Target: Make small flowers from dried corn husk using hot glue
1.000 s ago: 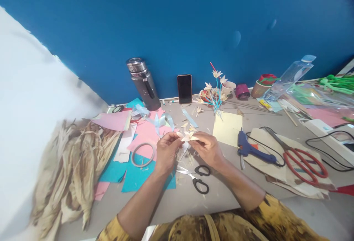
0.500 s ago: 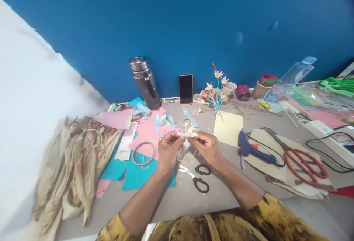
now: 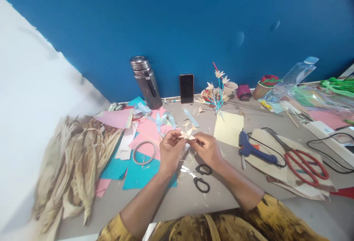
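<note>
Both hands met over the middle of the desk [image 3: 193, 196], pinching a small cream husk flower [image 3: 187, 134] between them. The left hand [image 3: 170, 152] gripped it from the left with thumb and fingers [image 3: 177, 136] closed on the petals, and the right hand [image 3: 208, 149] held its other side, fingertips likewise closed on it; the flower stood just above the desk surface, raised between the two hands. Directly below the hands lay black-handled scissors [image 3: 199, 176], blades pointing left. To the left of the left hand a grey tape ring [image 3: 143, 153] rested on overlapping pink and teal paper sheets [image 3: 138, 167], with light blue ribbon [image 3: 163, 118] curled just beyond them. Further left a heap of dried corn husks [image 3: 77, 160] spread across the desk edge. To the right of the hands sat a pale yellow sheet [image 3: 229, 128], then a blue glue gun [image 3: 253, 149] with its black cord, and red-handled scissors [image 3: 305, 163] on a beige piece of material. Against the blue wall [image 3: 179, 20] stood a grey flask [image 3: 146, 82], an upright dark phone [image 3: 186, 88], and a bunch of finished flowers on blue sticks [image 3: 218, 90] beside small cups.
</note>
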Motion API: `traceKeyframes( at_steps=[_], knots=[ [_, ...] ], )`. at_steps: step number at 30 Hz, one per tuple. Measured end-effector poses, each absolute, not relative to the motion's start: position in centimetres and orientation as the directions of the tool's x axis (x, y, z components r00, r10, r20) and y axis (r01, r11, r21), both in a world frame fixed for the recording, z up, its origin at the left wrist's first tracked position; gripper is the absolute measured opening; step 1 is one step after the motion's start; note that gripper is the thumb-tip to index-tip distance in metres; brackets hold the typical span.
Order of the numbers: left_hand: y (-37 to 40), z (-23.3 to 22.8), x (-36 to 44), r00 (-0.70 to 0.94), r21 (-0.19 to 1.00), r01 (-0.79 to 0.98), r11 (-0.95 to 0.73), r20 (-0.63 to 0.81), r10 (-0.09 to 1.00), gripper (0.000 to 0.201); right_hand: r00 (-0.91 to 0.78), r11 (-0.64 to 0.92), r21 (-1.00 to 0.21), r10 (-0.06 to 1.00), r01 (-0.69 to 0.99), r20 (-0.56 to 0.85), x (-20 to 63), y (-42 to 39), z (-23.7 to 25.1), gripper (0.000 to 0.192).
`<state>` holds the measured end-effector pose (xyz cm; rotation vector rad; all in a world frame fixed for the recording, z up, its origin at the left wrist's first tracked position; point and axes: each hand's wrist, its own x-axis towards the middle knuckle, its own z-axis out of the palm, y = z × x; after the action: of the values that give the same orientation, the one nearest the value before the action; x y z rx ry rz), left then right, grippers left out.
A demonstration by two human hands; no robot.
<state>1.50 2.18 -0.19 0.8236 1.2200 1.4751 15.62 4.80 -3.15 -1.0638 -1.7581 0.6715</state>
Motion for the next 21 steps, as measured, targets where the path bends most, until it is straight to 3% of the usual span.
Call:
traceKeyframes(
  at_steps=[21],
  knots=[
    [2.26, -1.09, 1.48, -0.22, 0.978, -0.204, -0.046, 0.0, 0.976, 0.037, -0.202, 0.512, -0.749, 0.857, 0.42, 0.474, 15.75, 4.7, -3.13, 0.02]
  ],
)
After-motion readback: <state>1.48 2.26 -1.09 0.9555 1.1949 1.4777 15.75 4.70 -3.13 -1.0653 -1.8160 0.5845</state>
